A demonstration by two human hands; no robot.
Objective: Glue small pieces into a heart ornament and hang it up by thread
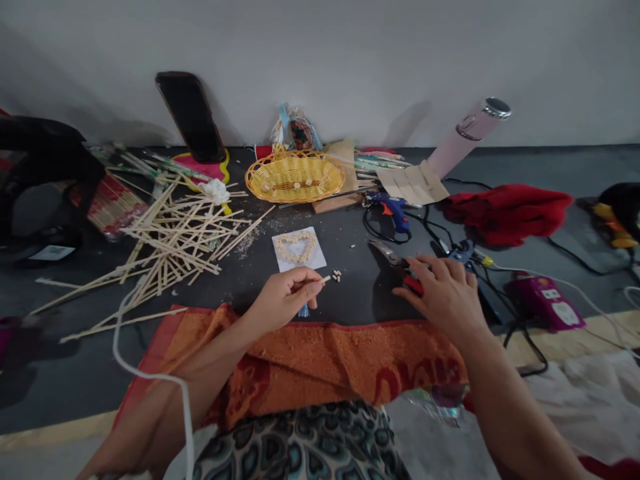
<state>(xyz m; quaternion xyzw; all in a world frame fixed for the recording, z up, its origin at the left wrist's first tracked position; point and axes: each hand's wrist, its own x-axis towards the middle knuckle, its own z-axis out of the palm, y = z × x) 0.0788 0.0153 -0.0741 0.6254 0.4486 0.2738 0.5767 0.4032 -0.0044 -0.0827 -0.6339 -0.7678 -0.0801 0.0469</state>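
Pinched between thumb and forefinger of my left hand (pixel 293 297) is a short piece of wooden stick (pixel 326 279). Just right of its tip, several tiny cut stick pieces (pixel 337 275) lie on the dark table. Behind this hand a heart-shaped outline of small stick pieces (pixel 287 252) sits on a white paper square (pixel 314 259). A blue tassel (pixel 303 311) shows below my fingers. My right hand (pixel 445 293) is curled over the red handles of a pair of pliers (pixel 385 252), whose silver jaws point to the back left. Its fingertips are partly hidden.
Loose wooden sticks (pixel 175 233) are heaped at left near a propped phone (pixel 193 117). A yellow wicker basket (pixel 295 177) stands at the back. Rightward are a blue glue gun (pixel 395 210), cables, a red cloth (pixel 510 210) and a pink bottle (pixel 465 137). An orange towel (pixel 325 367) covers the front edge.
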